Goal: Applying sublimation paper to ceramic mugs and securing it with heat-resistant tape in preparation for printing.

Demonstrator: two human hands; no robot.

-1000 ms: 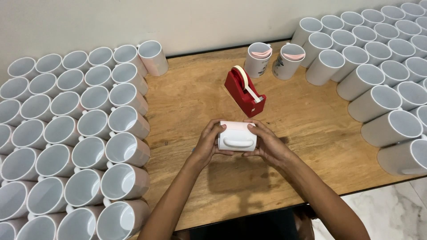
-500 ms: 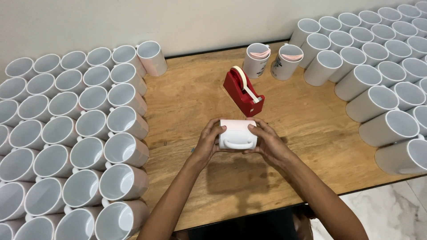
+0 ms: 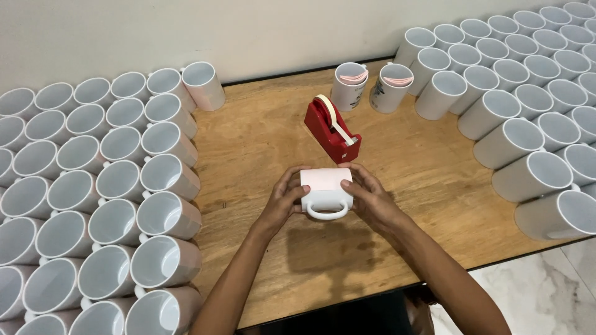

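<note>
Both my hands hold one white mug (image 3: 326,188) on its side above the wooden table (image 3: 261,142), its handle facing me. A pale pink sheet is wrapped around the mug's upper part. My left hand (image 3: 282,200) grips its left end and my right hand (image 3: 367,197) grips its right end. Just beyond the mug stands a red tape dispenser (image 3: 331,129) with a roll of cream tape.
Several white mugs (image 3: 93,205) lie in rows on the left of the table. Many more mugs (image 3: 528,111) fill the right side. Two mugs with pink sheets rolled inside (image 3: 372,87) stand at the back near the wall.
The mug in my hands has turned slightly and the view has shifted a little; the hands stay in the same place in front of the dispenser.
</note>
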